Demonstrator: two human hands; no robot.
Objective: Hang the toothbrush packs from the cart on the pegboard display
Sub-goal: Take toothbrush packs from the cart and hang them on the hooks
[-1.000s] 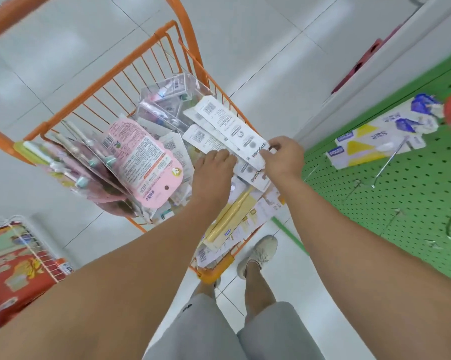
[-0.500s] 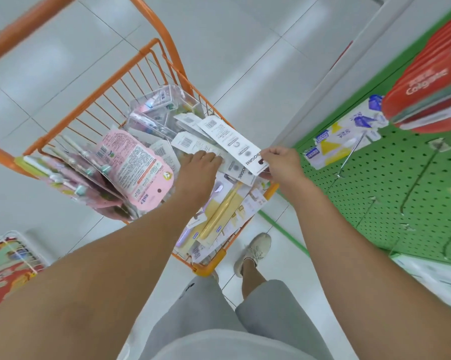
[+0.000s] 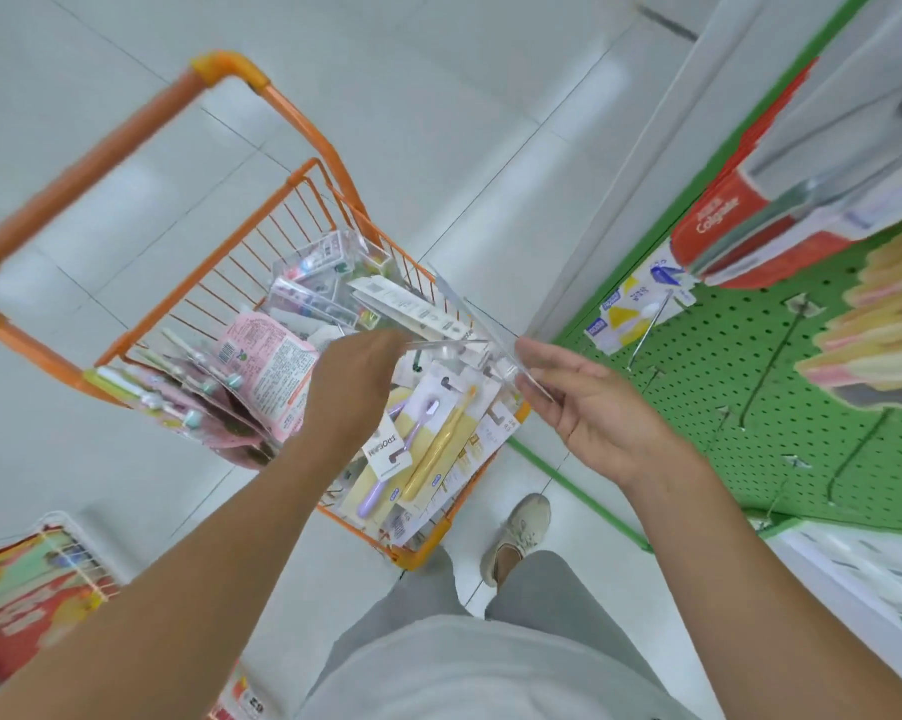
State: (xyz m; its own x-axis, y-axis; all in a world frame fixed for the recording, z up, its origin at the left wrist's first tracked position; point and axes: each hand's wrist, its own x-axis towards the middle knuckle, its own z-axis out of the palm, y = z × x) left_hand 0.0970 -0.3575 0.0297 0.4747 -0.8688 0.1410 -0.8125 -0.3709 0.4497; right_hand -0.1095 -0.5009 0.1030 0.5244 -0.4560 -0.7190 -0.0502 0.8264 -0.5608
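Two hands worked over the orange cart (image 3: 303, 187). The right hand (image 3: 591, 413), fingers loosely curled, pinched a clear toothbrush pack (image 3: 482, 324) edge-on above the heaped packs; the left hand (image 3: 357, 379) held the pack's other end. The green pegboard (image 3: 719, 366) stood just to the right.

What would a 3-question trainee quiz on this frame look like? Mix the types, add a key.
1. True or false: the right hand holds a toothbrush pack edge-on above the orange cart.
2. What colour is the pegboard? A) green B) blue C) white
3. Fill in: the left hand is over the ____.

Key: 1 true; 2 A; 3 cart.
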